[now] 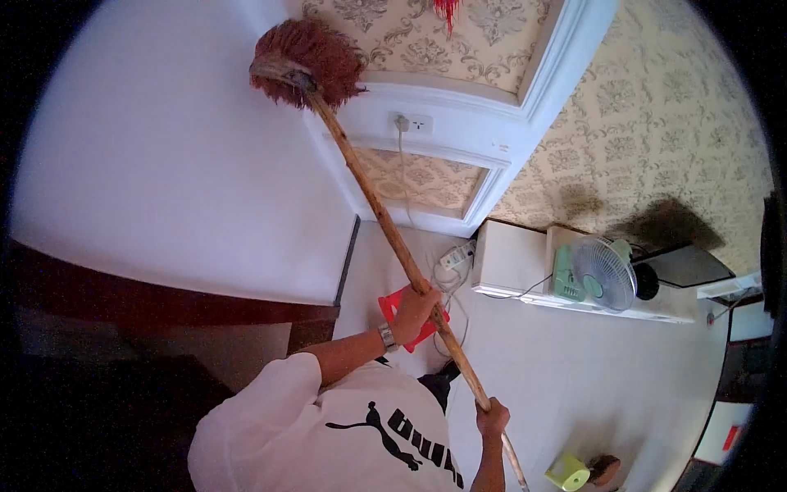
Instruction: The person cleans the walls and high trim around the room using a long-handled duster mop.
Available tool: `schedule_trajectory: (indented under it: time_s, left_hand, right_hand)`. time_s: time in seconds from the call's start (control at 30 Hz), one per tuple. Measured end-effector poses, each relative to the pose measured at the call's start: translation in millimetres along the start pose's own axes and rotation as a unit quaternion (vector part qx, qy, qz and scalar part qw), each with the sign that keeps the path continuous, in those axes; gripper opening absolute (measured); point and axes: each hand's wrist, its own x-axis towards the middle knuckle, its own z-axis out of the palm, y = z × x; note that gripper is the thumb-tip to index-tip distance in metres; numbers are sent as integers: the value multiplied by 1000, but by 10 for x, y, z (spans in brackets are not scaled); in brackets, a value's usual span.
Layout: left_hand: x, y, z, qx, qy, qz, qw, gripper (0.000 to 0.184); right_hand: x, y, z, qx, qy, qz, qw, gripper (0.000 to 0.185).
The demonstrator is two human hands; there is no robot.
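Slanting across the view, a long broom [394,238] runs from well beyond the left hand [414,316] down past the right hand [493,416]. Its pole is a plain stick of yellowish-brown wood, knotty and a little uneven, and its shaggy, reddish-brown bristle head [324,61] is bound to the far end with the fibres fanned out. That head is up ahead of the left hand, where the white wall [164,156] meets the patterned panel [426,49]; whether it touches either surface, I cannot tell. The left arm reaches forward and across from a white sleeve [270,385], elbow bent, a metal-banded watch [387,337] at the wrist. The right forearm rises from the lower edge, nearer the broom's butt end. Both hands are closed round the wood, the left farther up the pole and the right lower down, well apart. Beneath the left hand, partly hidden by it, sits a red plastic stool [392,310]; just beyond are a power strip [456,257] and loose cables.
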Motion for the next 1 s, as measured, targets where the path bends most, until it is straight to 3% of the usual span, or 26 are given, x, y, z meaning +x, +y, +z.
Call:
schedule_trajectory:
  time_s: [0.07, 0.17, 0.27, 0.4, 0.47, 0.8, 0.87, 0.93, 0.97, 1.0]
  left_hand:
    - [255, -54, -48, 74, 8, 58, 996, 14]
    - [476, -33, 80, 83, 61, 132, 986, 14]
    - [270, 369, 483, 17, 124, 115, 985, 13]
    - [379, 460, 681, 31, 106, 119, 987, 11]
    - [539, 387, 738, 19, 185, 125, 974, 11]
    - [946, 43, 794, -88, 144, 112, 979, 12]
    - [900, -18, 740, -58, 127, 110, 984, 12]
    - [1240, -645, 588, 71, 72, 139, 985, 13]
    - [1084, -608, 681, 68, 77, 141, 985, 13]
    - [813, -452, 833, 30, 71, 84, 993, 13]
  right_hand:
    - [237, -8, 43, 42, 1, -34, 999, 34]
    - [573, -8, -184, 81, -61, -45, 994, 35]
    - [907, 22, -515, 139, -54, -123, 981, 36]
    - [1260, 195, -837, 121, -135, -96, 979, 36]
    - [1412, 277, -833, 123, -105, -130, 978, 31]
    - [1283, 352, -983, 34, -7, -78, 996, 36]
    - [1202, 412, -893, -8, 11, -77, 997, 34]
    - [1048, 527, -823, -49, 28, -76, 996, 32]
    - [951, 621, -825, -41, 30, -55, 997, 32]
    - [867, 691, -827, -34, 32, -35, 998, 33]
